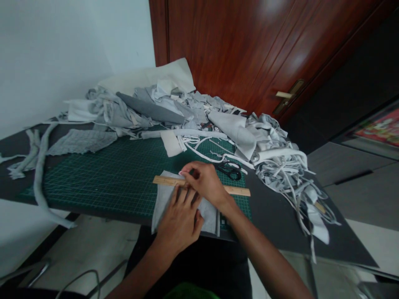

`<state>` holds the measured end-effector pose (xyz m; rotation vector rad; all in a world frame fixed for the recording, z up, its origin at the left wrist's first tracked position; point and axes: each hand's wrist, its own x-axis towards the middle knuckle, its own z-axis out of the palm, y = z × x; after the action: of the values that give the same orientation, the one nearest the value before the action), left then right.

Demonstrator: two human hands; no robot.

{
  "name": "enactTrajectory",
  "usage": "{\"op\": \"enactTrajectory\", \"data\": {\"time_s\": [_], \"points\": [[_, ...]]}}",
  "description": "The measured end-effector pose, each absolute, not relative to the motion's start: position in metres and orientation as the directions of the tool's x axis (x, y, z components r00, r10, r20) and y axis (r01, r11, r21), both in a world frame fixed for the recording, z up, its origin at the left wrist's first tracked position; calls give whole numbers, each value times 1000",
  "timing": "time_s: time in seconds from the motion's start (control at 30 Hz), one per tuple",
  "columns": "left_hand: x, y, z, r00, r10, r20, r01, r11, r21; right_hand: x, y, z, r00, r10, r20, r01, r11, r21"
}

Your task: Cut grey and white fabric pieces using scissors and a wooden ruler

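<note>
As a long, pale gray roll of fabric (38,178) droops over the near edge of a dark table (264,220) at left, a crinkled gray cloth (82,141) lies beside it at the far left corner of a green cutting mat (102,174) lined with a fine grid. At the near middle, flat on the mat and close to the table's edge, sits a piece of light gray fabric (163,203), roughly rectangular, matte and plain, its left side slightly bowed and its right side straight. Across its far part lies a wooden ruler (162,181), light tan, its ends reaching past the fabric on both sides. A person's left hand (179,222) rests palm down on the fabric, fingers extended toward the ruler. Just to the right, the right hand (205,182) pinches a small, pinkish-white piece (181,173) between thumb and fingertips at the ruler's far edge; what it is cannot be told. Black-handled scissors (231,170) lie beyond the ruler at right, near a tangled heap of gray and white strips (280,174).
</note>
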<state>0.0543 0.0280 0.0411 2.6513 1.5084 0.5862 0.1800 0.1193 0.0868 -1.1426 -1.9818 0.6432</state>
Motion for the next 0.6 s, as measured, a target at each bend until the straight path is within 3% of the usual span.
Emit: {"op": "enactTrajectory", "data": {"time_s": [0.2,0.6], "points": [[55,27,42,452,832,321,821,-529,216,133,146,73,-470,844,258,518,501,-694],[54,26,41,459,834,307,820,-531,215,121,152,71,-537,820,199,568,525,-634]]}}
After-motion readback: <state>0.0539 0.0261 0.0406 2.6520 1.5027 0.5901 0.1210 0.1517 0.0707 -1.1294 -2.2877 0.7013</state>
